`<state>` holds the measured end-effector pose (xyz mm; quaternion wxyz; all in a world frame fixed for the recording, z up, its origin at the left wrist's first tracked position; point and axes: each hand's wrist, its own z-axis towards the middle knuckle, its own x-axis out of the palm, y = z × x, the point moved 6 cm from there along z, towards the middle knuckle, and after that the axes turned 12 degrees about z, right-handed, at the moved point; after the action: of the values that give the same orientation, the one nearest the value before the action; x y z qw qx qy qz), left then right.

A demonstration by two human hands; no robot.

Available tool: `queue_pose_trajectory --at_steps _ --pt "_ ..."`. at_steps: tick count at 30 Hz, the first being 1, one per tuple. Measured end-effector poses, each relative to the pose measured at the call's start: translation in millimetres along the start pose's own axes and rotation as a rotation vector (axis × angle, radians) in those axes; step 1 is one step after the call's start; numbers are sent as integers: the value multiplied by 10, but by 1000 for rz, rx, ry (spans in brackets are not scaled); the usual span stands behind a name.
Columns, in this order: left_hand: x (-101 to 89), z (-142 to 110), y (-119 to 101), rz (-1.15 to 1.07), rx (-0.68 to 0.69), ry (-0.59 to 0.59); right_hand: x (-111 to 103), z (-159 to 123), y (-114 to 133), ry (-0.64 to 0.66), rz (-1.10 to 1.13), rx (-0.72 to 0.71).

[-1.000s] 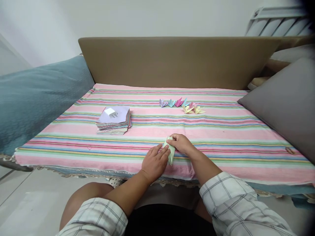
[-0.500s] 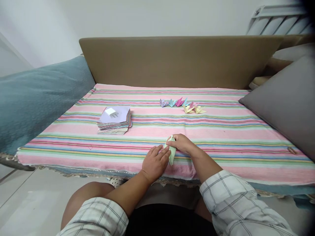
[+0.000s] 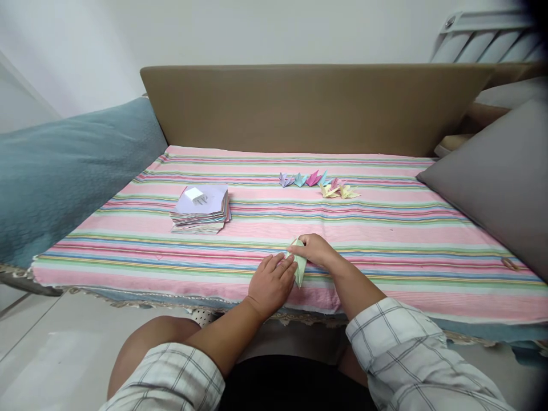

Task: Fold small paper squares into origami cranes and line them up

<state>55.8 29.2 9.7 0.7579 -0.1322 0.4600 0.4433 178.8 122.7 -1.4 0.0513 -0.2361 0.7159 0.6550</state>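
A pale green folded paper [image 3: 301,273], long and pointed at its near end, lies on the striped cloth in front of me. My left hand [image 3: 273,282] rests flat with its fingers stretched out, the fingertips touching the left edge of the paper. From the right, my right hand [image 3: 314,249] grips the upper part, thumb on top and fingers curled around the far side. The thumb and fingers hide some of the paper's upper folds.
Several folded paper cranes [image 3: 313,178] stand farther back on the striped cloth [image 3: 257,220]. To the left, a stack of square paper [image 3: 201,220] carries a white plug adapter [image 3: 196,196]. A grey cushion [image 3: 496,182] leans at the right; a small brown object [image 3: 509,263] lies near it.
Both hands stay almost in place on the green paper. The right thumb shifts slightly at the upper part. The whole view moves a little.
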Motion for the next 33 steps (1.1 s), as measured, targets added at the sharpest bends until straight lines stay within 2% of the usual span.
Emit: queue_pose_trajectory --at_steps 4,7,19,29,33 --pt "-5 -1 6 -6 0 -10 13 -36 -6 77 263 45" --pt "-1 -3 9 -5 3 -14 11 -38 -20 67 310 60" --pt "10 -5 4 2 3 -21 -34 -17 3 -93 118 21" --pt "5 23 5 0 -17 72 -25 -1 -30 -177 -31 -3" --pt "10 4 5 -7 -26 67 -20 -2 -31 -183 -78 -12"
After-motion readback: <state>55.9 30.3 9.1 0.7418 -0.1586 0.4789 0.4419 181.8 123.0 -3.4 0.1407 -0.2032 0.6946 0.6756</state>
